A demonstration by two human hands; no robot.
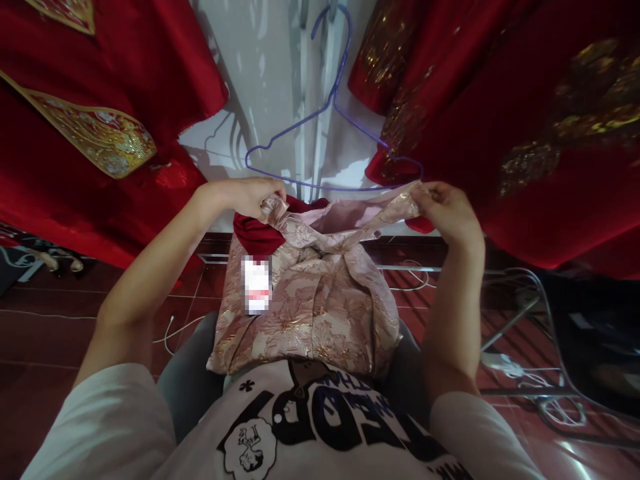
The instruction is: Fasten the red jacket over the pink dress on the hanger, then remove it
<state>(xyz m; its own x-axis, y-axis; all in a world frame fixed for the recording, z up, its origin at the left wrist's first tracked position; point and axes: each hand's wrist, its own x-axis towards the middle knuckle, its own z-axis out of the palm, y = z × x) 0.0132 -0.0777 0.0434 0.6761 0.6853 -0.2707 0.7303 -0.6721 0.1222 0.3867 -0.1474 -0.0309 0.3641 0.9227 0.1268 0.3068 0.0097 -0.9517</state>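
Note:
A pinkish-gold brocade garment (310, 300) lies across my lap, folds gathered near its upper edge. My left hand (260, 198) pinches the left end of a brocade band along that edge. At the other end, my right hand (445, 208) grips the band between thumb and fingers, so it stretches between both hands with its pale pink lining showing. Dark red cloth (257, 235) bunches below my left hand. A white tag (257, 287), blurred out, rests on the garment's left side. Just beyond my hands hangs a purple hanger (345, 61) with no clothing on it.
Red garments with gold embroidery hang at left (165, 80) and right (540, 193). A metal-framed black chair (595, 333) stands at right. White cables (555, 400) lie on the red tiled floor (130, 333). A pale wall (270, 80) rises ahead.

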